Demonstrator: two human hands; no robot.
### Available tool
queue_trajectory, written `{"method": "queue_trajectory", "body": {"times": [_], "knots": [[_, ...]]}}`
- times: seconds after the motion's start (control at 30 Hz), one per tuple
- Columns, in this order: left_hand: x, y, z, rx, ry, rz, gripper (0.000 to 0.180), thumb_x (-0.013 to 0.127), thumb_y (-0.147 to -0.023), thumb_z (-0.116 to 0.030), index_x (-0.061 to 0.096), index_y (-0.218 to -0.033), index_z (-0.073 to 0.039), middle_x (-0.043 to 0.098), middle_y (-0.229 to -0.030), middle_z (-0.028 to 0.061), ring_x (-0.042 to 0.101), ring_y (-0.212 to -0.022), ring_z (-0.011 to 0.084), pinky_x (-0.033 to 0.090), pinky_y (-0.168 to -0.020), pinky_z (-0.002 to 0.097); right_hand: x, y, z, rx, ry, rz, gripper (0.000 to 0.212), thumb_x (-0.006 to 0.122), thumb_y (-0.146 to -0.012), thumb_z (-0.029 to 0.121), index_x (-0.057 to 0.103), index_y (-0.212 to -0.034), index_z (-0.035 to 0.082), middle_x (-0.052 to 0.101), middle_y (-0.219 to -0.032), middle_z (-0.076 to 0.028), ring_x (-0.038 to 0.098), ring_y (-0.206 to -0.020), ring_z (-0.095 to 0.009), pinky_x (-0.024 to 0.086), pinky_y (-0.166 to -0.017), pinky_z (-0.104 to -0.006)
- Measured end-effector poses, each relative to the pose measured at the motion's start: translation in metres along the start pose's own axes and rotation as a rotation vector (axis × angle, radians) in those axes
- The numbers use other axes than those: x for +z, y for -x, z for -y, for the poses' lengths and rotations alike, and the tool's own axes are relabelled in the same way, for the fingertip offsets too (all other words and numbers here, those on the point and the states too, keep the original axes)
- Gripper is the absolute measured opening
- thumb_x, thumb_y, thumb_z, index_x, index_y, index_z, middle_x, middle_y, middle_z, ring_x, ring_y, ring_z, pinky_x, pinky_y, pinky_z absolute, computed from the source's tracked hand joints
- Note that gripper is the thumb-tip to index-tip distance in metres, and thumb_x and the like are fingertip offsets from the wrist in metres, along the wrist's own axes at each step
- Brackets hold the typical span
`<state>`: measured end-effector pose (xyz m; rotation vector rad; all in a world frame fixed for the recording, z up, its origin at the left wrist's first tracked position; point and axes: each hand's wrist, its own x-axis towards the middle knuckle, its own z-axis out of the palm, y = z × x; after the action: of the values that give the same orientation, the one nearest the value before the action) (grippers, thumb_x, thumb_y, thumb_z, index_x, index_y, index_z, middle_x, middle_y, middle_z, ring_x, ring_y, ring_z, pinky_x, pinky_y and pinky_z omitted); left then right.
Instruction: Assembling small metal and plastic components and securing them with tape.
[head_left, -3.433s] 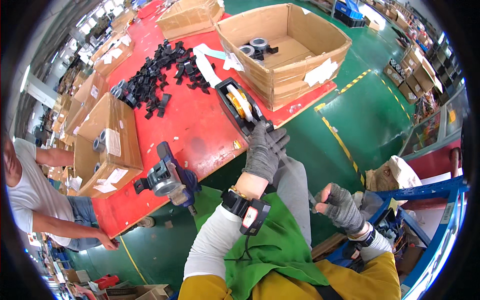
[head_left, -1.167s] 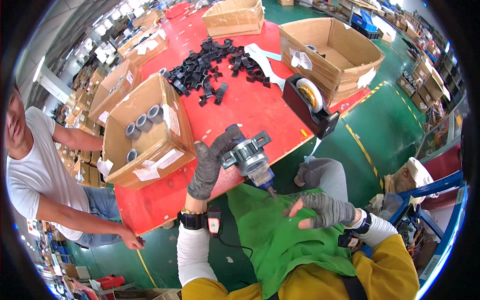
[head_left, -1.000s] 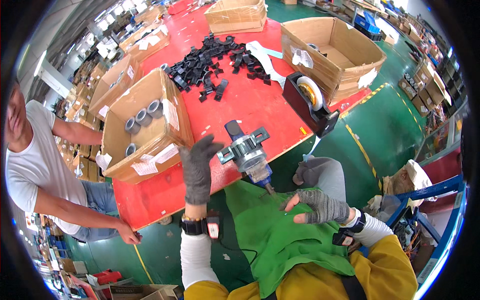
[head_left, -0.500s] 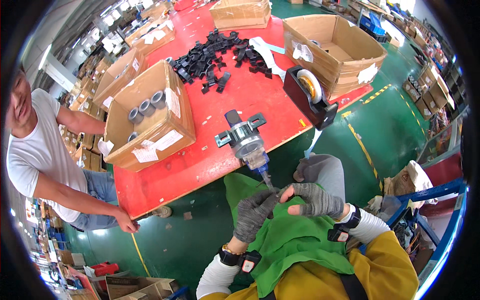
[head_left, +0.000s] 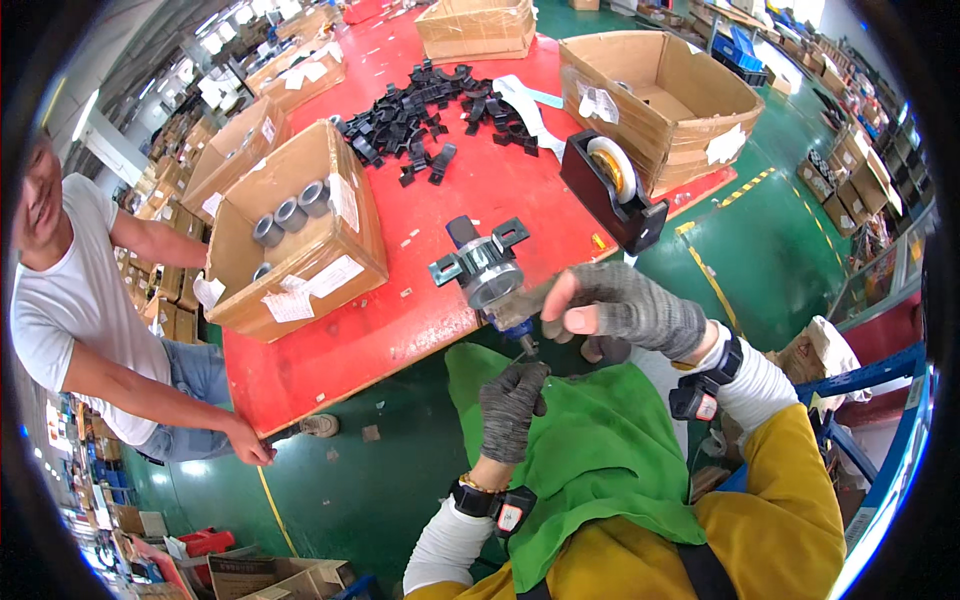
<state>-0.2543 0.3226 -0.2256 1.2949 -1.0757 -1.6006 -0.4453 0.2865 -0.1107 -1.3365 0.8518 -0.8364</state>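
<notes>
At the red table's near edge a small blue bench vise [head_left: 462, 232] carries a ring-shaped grey piece [head_left: 493, 286] with two black clip-like lugs. My left hand [head_left: 513, 408], in a grey fingerless glove, is closed around the thin handle at the lower end of the vise screw. My right hand [head_left: 630, 312], gloved alike, reaches over the vise from the right. Its thumb and fingers are apart beside the ring, and nothing shows between them. The fingers nearest the ring are blurred and partly cover the vise.
Black clips [head_left: 415, 115] lie heaped on the red table [head_left: 440, 210]. A black tape dispenser [head_left: 612, 195] stands right. One carton [head_left: 300, 240] holds grey rings; another carton [head_left: 660, 110] stands far right. A co-worker [head_left: 90, 300] stands left, one hand at the table corner.
My right hand has moved up and left from beside my left hand to the ring in the vise, its fingers spreading. My left hand stays low by the screw.
</notes>
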Motion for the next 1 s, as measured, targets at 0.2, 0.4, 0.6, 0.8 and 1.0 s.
{"method": "queue_trajectory", "body": {"times": [0.2,0.4,0.6,0.8,1.0], "knots": [[0.002,-0.002,0.001,-0.099,0.036,0.022,0.02,0.061,-0.085,-0.02,0.065,-0.085,-0.001,0.054,-0.055,0.0032,0.048,-0.048,0.0098,0.035,-0.047,0.0233,0.008,-0.025,-0.021,0.123,-0.357,-0.042,0.032,0.062,-0.086,0.027,0.058,-0.104,0.001,0.062,-0.095,-0.007,0.059,-0.092,-0.013,0.048,-0.082,-0.0265],[-0.009,-0.004,-0.005,-0.061,0.013,0.113,0.024,0.06,-0.086,-0.023,0.064,-0.086,0.0,0.054,-0.055,0.004,0.051,-0.05,0.0116,0.036,-0.048,0.0238,0.017,-0.034,-0.057,-0.01,-0.789,0.035,0.034,0.06,-0.088,0.027,0.056,-0.11,0.002,0.056,-0.118,-0.014,0.058,-0.105,-0.021,0.045,-0.093,-0.0358],[-0.059,-0.026,-0.037,0.014,-0.013,0.256,0.025,0.058,-0.089,-0.022,0.065,-0.098,0.0,0.061,-0.073,0.0066,0.054,-0.06,0.0104,0.044,-0.06,0.0243,0.048,-0.041,-0.072,-0.231,-1.363,0.095,0.036,0.054,-0.091,0.034,0.058,-0.116,0.009,0.053,-0.123,-0.016,0.05,-0.117,-0.028,0.041,-0.099,-0.0416],[-0.093,-0.091,-0.096,0.306,-0.202,0.115,0.03,0.052,-0.093,-0.023,0.062,-0.108,0.001,0.062,-0.087,0.0057,0.058,-0.085,0.0135,0.045,-0.081,0.0277,0.059,-0.064,-0.075,-0.234,-1.587,0.035,0.035,0.048,-0.093,0.039,0.065,-0.106,0.011,0.051,-0.125,-0.017,0.05,-0.116,-0.03,0.047,-0.092,-0.0418],[-0.094,-0.162,-0.123,0.759,-0.867,0.593,0.025,0.052,-0.085,-0.013,0.061,-0.105,-0.001,0.059,-0.108,0.012,0.058,-0.099,0.0243,0.045,-0.088,0.0346,0.058,-0.071,-0.077,-0.303,-1.472,0.071,0.035,0.048,-0.093,0.041,0.066,-0.104,0.013,0.051,-0.124,-0.016,0.054,-0.111,-0.029,0.051,-0.085,-0.0388]]}}
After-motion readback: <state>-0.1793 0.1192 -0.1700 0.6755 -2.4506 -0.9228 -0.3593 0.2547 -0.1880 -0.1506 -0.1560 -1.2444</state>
